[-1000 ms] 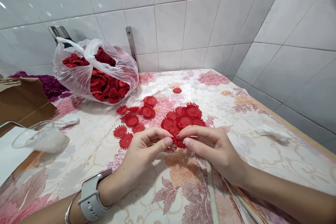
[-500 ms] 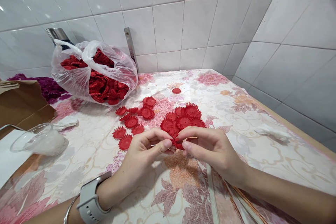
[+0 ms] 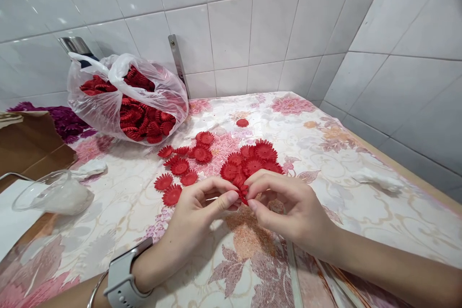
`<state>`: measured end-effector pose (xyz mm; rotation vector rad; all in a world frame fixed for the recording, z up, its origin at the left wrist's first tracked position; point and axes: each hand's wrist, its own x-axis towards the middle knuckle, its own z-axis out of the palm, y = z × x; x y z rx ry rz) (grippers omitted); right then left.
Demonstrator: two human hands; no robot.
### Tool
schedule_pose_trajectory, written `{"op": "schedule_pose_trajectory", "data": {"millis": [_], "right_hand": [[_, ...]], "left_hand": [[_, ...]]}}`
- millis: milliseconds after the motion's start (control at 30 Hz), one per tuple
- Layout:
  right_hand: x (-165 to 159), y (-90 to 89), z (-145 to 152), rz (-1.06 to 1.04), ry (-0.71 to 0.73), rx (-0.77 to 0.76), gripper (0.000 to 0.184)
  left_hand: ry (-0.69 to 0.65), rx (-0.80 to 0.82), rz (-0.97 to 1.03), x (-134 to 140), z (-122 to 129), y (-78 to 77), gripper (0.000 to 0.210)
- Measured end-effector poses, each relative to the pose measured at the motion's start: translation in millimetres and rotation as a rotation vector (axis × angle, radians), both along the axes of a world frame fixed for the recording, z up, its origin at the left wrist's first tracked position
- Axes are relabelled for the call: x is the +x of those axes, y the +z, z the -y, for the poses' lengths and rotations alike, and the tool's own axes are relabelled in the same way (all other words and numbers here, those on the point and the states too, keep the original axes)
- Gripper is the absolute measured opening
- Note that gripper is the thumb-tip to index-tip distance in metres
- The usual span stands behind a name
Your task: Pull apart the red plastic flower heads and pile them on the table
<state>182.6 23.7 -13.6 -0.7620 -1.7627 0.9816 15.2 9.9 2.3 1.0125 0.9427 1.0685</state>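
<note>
Just in front of a heap of red flower pieces, a red flower piece with a fringed edge [image 3: 243,196] is between my two hands. My left hand [image 3: 205,207] pinches it between thumb and fingers; a grey watch sits on that wrist. From the other side, my right hand [image 3: 294,204] has its thumb and fingertips closed on the same piece's right edge. Fingers partly cover the piece, so its full shape is hidden. Beyond the hands lies the heap of round red flower pieces [image 3: 254,166]. Several more loose red flower pieces [image 3: 180,167] lie to its left.
A clear plastic bag [image 3: 96,114] full of red flower pieces stands at the wall. On the left are a plastic cup [image 3: 72,195] with whitish contents, a cardboard box [image 3: 32,142] and purple petals [image 3: 72,122]. White crumpled material [image 3: 377,180] lies right, on the flowered tablecloth [image 3: 144,216].
My right hand's fingers have shifted slightly and spread a little more around the red piece. My left hand keeps its pinch almost in place. The view has moved slightly.
</note>
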Motion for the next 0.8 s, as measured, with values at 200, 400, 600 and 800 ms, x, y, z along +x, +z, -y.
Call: {"op": "schedule_pose_trajectory", "data": {"millis": [200, 400, 600, 800], "right_hand": [[-1.9, 2.3, -0.2, 0.096, -0.015, 0.066, 0.010], [-2.7, 0.7, 2.4, 0.104, -0.031, 0.069, 0.011], [-2.2, 1.6, 0.4, 0.117, -0.028, 0.015, 0.010], [-2.4, 5.4, 1.5, 0.088, 0.033, -0.174, 0.007]], "left_hand": [[0.006, 0.044, -0.140, -1.3, -1.2, -0.9, 0.003], [-0.012, 0.046, -0.223, -0.8, 0.5, 0.0, 0.014], [0.026, 0.041, -0.238, 2.6, 0.3, 1.8, 0.013], [0.050, 0.028, -0.225, 1.0, 0.0, -0.1, 0.013]]}}
